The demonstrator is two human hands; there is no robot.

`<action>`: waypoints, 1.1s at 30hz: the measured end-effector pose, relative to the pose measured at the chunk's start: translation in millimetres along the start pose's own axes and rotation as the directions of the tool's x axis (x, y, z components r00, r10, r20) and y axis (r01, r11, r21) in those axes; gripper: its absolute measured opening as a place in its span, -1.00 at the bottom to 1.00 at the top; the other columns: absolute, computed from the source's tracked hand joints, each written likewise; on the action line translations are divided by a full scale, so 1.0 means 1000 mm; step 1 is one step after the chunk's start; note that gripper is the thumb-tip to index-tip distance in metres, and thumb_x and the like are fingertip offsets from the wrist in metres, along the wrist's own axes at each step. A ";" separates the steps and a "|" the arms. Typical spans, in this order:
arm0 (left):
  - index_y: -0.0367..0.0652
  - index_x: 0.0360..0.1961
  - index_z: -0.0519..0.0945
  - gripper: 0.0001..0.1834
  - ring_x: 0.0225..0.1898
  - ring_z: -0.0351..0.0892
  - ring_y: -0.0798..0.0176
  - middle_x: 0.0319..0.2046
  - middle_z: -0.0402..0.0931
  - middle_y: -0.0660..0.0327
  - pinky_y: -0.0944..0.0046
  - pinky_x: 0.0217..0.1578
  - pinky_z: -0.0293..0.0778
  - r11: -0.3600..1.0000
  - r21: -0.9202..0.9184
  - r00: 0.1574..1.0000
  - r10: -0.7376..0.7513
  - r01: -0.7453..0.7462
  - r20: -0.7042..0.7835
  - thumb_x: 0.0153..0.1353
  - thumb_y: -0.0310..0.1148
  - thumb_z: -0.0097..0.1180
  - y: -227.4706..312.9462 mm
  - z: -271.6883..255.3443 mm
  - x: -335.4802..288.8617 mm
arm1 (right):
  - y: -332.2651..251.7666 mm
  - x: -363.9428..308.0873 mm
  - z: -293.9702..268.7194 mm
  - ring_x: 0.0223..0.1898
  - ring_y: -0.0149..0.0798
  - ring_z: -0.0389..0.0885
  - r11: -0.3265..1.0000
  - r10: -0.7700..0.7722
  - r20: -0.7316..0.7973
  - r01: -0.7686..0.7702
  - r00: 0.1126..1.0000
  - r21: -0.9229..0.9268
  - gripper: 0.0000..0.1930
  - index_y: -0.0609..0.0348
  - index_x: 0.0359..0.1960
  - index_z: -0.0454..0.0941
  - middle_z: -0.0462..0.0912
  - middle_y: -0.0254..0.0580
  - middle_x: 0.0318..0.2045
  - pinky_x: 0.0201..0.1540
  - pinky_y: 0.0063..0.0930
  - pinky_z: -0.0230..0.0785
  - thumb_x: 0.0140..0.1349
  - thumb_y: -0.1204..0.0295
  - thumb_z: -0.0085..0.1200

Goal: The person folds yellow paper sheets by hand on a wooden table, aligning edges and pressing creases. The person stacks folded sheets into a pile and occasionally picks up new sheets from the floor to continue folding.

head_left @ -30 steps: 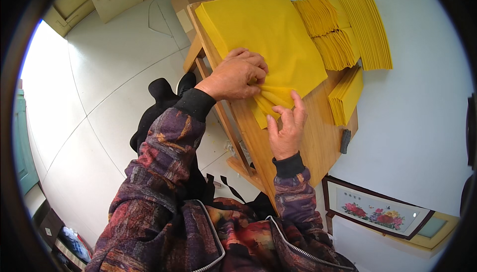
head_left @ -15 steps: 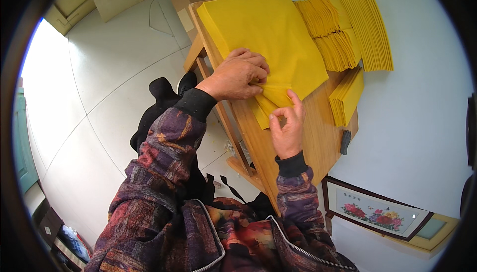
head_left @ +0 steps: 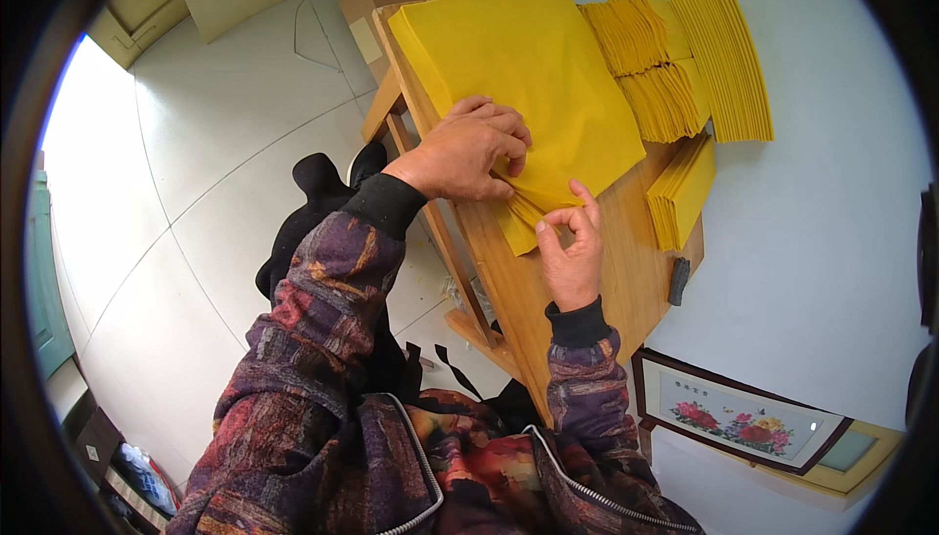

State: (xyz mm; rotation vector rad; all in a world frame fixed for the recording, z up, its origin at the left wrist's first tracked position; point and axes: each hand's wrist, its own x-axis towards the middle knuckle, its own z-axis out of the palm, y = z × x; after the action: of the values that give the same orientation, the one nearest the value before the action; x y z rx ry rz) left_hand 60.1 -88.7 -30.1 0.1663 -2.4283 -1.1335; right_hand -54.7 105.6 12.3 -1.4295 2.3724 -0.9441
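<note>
A thick stack of large yellow sheets [head_left: 528,56] lies on the wooden table in front of me; whether they are paper or cloth I cannot tell. My left hand [head_left: 474,149] rests on the stack's near part, fingers bent and thumb apart below them, gripping the raised, creased near edge of the top sheet. To its right, my right hand [head_left: 572,246] has thumb and index finger pinched at the folded near edge, other fingers raised. Between the hands the sheet's edge is gathered into narrow folds. Its near corner sticks out over the bare wood.
Several folded yellow bundles [head_left: 655,100] stand beyond the stack, another pleated bundle [head_left: 724,61] at far right, a smaller one [head_left: 682,193] nearer. A dark grey block [head_left: 679,281] sits at the wooden table's [head_left: 621,271] right edge. A cardboard box [head_left: 381,7] stands behind; a framed flower picture [head_left: 738,413] is at lower right.
The flap between my hands has folded down and narrowed into tighter creases. My right hand has shifted slightly toward me; the left hand has barely moved.
</note>
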 end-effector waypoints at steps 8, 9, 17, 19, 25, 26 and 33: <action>-0.07 -0.47 0.59 -0.79 0.19 0.31 0.14 -0.04 0.50 0.26 0.06 0.32 -0.01 0.999 0.034 1.000 -0.009 0.009 -0.012 -0.13 -0.30 0.37 0.002 0.002 0.000 | 0.000 -0.001 0.002 0.18 0.01 0.37 1.000 -0.014 -0.042 0.013 0.999 -0.016 -0.90 0.18 -0.38 0.46 0.32 0.10 0.23 0.15 -0.25 0.26 0.11 0.58 0.14; -0.07 -0.48 0.59 -0.80 0.19 0.31 0.14 -0.04 0.50 0.26 0.06 0.32 -0.01 0.999 0.036 1.000 -0.009 0.009 -0.010 -0.12 -0.30 0.36 0.002 0.003 0.000 | 0.000 -0.001 0.002 0.18 0.00 0.38 1.000 -0.014 -0.043 0.013 0.999 -0.019 -0.90 0.18 -0.38 0.46 0.32 0.10 0.23 0.15 -0.25 0.27 0.11 0.57 0.14; -0.05 -0.52 0.60 -0.84 0.20 0.31 0.13 -0.03 0.50 0.27 0.05 0.32 -0.01 0.999 0.034 1.000 0.010 -0.009 -0.022 -0.10 -0.30 0.35 0.002 0.003 0.001 | 0.002 -0.002 0.005 0.16 0.01 0.41 1.000 -0.005 -0.112 0.008 0.994 0.023 -0.91 0.19 -0.38 0.46 0.39 0.12 0.17 0.15 -0.23 0.27 0.16 0.52 0.13; -0.05 -0.51 0.60 -0.83 0.20 0.30 0.13 -0.03 0.50 0.27 0.04 0.33 -0.01 0.999 0.046 1.000 0.002 -0.002 -0.010 -0.10 -0.29 0.36 0.002 0.003 0.000 | 0.003 -0.001 0.007 0.15 0.01 0.41 0.998 0.015 -0.137 -0.006 0.990 0.067 -0.90 0.20 -0.37 0.45 0.41 0.12 0.16 0.17 -0.22 0.26 0.19 0.49 0.12; -0.05 -0.52 0.59 -0.81 0.21 0.30 0.13 -0.03 0.50 0.27 0.03 0.33 -0.01 0.999 0.042 1.000 -0.001 0.001 -0.014 -0.12 -0.28 0.37 0.003 0.003 0.001 | 0.006 0.003 0.007 0.15 0.00 0.41 0.992 0.028 -0.161 -0.007 0.987 0.125 -0.87 0.22 -0.37 0.44 0.43 0.12 0.14 0.19 -0.21 0.23 0.23 0.44 0.12; -0.06 -0.51 0.59 -0.81 0.20 0.30 0.13 -0.03 0.50 0.27 0.02 0.33 -0.01 0.999 0.045 1.000 0.001 0.000 -0.018 -0.11 -0.28 0.37 0.002 0.004 0.001 | 0.006 0.004 0.007 0.15 -0.04 0.41 0.990 0.040 -0.163 -0.017 0.986 0.140 -0.88 0.22 -0.36 0.45 0.43 0.11 0.14 0.19 -0.24 0.23 0.23 0.45 0.11; -0.11 -0.49 0.60 -0.85 0.17 0.34 0.13 -0.06 0.51 0.26 0.00 0.32 0.02 0.999 0.046 0.998 0.001 0.003 -0.069 -0.06 -0.32 0.29 0.000 0.008 0.001 | 0.000 0.005 0.000 0.09 -0.04 0.43 0.997 -0.060 -0.335 0.073 0.940 0.028 -0.89 0.22 -0.32 0.48 0.47 0.04 0.06 0.16 -0.23 0.24 0.17 0.50 0.15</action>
State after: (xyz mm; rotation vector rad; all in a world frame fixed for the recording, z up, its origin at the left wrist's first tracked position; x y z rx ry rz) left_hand 55.4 -83.0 -34.1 0.2172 -2.3950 -1.0558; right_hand -56.7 101.5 12.9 -1.4399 2.5309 -1.3396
